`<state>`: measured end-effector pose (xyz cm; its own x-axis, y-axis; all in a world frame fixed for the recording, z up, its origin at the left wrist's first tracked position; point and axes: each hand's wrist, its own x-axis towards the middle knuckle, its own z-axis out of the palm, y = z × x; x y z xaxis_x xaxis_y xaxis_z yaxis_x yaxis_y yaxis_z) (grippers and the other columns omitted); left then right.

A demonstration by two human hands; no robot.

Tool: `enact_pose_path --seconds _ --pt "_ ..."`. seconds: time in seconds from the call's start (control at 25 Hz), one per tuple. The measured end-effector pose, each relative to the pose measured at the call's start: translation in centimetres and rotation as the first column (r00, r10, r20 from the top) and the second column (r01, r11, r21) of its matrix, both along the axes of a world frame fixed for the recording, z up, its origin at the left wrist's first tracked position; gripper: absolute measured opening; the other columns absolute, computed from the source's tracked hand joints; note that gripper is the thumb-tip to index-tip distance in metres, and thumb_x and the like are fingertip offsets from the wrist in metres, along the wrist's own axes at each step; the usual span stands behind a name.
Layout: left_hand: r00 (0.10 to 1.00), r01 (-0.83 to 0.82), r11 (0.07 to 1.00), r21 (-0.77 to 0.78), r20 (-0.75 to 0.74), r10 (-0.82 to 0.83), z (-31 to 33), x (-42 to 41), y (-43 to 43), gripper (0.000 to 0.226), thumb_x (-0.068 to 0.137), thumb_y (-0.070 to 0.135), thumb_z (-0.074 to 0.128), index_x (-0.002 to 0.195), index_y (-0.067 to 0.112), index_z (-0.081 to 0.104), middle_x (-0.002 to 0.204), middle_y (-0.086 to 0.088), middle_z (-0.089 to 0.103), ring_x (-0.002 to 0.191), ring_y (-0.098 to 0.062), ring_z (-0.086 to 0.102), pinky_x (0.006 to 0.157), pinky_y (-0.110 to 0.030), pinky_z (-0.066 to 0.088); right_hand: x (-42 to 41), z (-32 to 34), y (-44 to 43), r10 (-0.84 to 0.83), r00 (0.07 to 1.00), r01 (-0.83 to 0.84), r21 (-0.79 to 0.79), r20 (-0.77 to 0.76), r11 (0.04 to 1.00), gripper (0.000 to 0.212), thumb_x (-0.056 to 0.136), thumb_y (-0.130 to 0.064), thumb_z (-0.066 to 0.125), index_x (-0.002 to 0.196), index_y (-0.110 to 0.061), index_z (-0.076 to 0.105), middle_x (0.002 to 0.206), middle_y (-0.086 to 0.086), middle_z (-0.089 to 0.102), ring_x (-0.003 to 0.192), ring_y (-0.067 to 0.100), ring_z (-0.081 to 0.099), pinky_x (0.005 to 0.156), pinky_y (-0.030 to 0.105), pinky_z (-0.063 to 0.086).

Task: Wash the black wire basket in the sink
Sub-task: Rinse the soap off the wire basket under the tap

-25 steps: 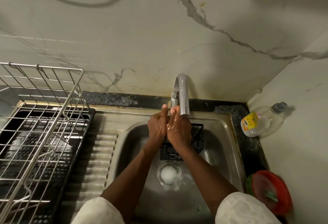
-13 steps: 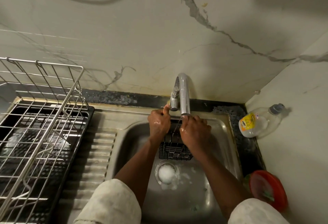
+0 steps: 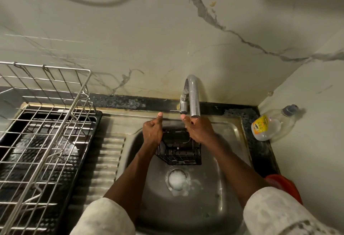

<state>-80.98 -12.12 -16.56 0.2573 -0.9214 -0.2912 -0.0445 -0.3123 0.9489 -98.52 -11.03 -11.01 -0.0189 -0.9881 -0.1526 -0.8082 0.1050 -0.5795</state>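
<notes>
The black wire basket [image 3: 178, 152] is held in the steel sink [image 3: 230, 160], just under the curved chrome tap [image 3: 193, 96]. My left hand [image 3: 152, 132] grips the basket's left rim, thumb pointing up. My right hand [image 3: 199, 130] grips the right rim directly below the spout, its thumb raised near the tap's outlet. The basket's open side faces the back wall, its wire bottom toward me. Foam sits over the drain [image 3: 177, 178]. Whether water is running cannot be made out.
A steel wire dish rack [image 3: 42, 141] on a black tray fills the left side beside the ribbed drainboard [image 3: 104, 162]. A clear bottle with a yellow label [image 3: 270, 124] lies in the right corner. A red lid [image 3: 284, 184] lies at the sink's right edge.
My hands moved apart from being pressed together under the tap to opposite rims of the basket. The basket has been turned and lifted slightly toward the spout.
</notes>
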Motion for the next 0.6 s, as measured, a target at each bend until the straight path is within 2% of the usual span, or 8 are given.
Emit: enact_pose_path --seconds 0.04,0.12,0.24,0.28,0.36,0.44,0.52,0.6 --pt "1.000 -0.010 1.000 -0.003 0.001 0.010 0.2 0.1 0.2 0.067 0.090 0.066 0.054 0.058 0.008 0.054 0.051 -0.012 0.050 0.046 -0.026 0.045 0.050 -0.032 0.048 0.2 -0.3 -0.2 -0.124 0.986 0.120 0.039 0.110 0.992 0.063 0.097 -0.066 0.041 0.089 -0.009 0.069 0.067 0.000 0.063 0.056 0.012 0.063 0.054 0.032 0.056" --pt "1.000 -0.024 1.000 -0.013 0.011 0.024 0.7 0.1 0.2 0.061 0.091 0.065 0.054 0.056 0.015 0.048 0.049 -0.004 0.044 0.046 -0.017 0.042 0.051 -0.029 0.042 1.8 -0.8 0.1 -0.190 0.973 0.203 -0.091 0.134 0.975 0.066 0.095 -0.066 0.042 0.082 -0.008 0.070 0.061 -0.003 0.061 0.051 0.008 0.059 0.049 0.029 0.053" --pt "0.999 -0.050 0.999 0.019 0.023 0.049 0.6 1.0 0.0 0.061 0.089 0.068 0.057 0.057 0.016 0.047 0.054 -0.008 0.042 0.053 -0.018 0.040 0.054 -0.034 0.040 4.3 -0.8 1.1 -0.037 0.980 -0.034 -0.346 -0.196 0.938 0.054 0.099 -0.064 0.038 0.081 -0.023 0.068 0.065 -0.009 0.060 0.057 0.008 0.054 0.060 0.025 0.049" --pt "0.998 -0.058 0.998 0.021 0.015 0.058 0.2 1.7 -0.1 0.066 0.087 0.071 0.056 0.057 0.012 0.048 0.055 -0.010 0.043 0.054 -0.018 0.041 0.054 -0.035 0.040 4.7 -0.3 1.5 0.018 0.963 -0.113 -0.341 -0.270 0.933 0.052 0.096 -0.068 0.039 0.079 -0.026 0.064 0.069 -0.010 0.059 0.064 0.009 0.054 0.067 0.026 0.047" --pt "0.998 -0.069 0.997 0.030 0.001 0.069 -0.5 2.6 0.2 0.082 0.086 0.074 0.054 0.065 -0.006 0.056 0.058 -0.014 0.051 0.055 -0.019 0.048 0.057 -0.036 0.047 4.4 -0.4 2.0 0.165 0.950 -0.242 -0.291 -0.265 0.926 0.045 0.093 -0.069 0.046 0.084 -0.028 0.062 0.080 -0.011 0.059 0.078 0.010 0.054 0.078 0.028 0.044" --pt "0.998 -0.057 0.998 0.032 -0.025 0.058 -0.4 2.4 0.3 0.079 0.091 0.067 0.053 0.070 -0.008 0.058 0.061 -0.013 0.054 0.057 -0.020 0.049 0.058 -0.035 0.047 3.0 -0.7 2.4 0.224 0.974 -0.224 -0.292 -0.035 0.930 0.041 0.094 -0.062 0.053 0.086 -0.024 0.066 0.081 -0.010 0.063 0.077 0.007 0.057 0.076 0.027 0.049" --pt "0.996 -0.084 0.996 0.033 -0.037 0.086 0.1 1.7 0.2 0.062 0.094 0.061 0.055 0.057 0.011 0.049 0.054 -0.006 0.043 0.054 -0.018 0.041 0.055 -0.034 0.039 2.2 -1.2 2.2 0.031 0.946 0.044 -0.221 0.322 0.974 0.044 0.099 -0.055 0.053 0.074 -0.021 0.064 0.067 -0.006 0.063 0.061 0.010 0.060 0.061 0.033 0.055" --pt "0.998 -0.066 0.998 0.013 -0.017 0.066 0.6 1.1 -0.1 0.061 0.091 0.064 0.057 0.053 0.020 0.038 0.052 -0.005 0.036 0.053 -0.019 0.035 0.053 -0.034 0.036 1.9 -1.4 1.2 -0.213 0.892 0.271 -0.095 0.399 0.958 0.050 0.100 -0.054 0.049 0.066 -0.019 0.060 0.061 -0.003 0.063 0.053 0.015 0.061 0.052 0.036 0.056"
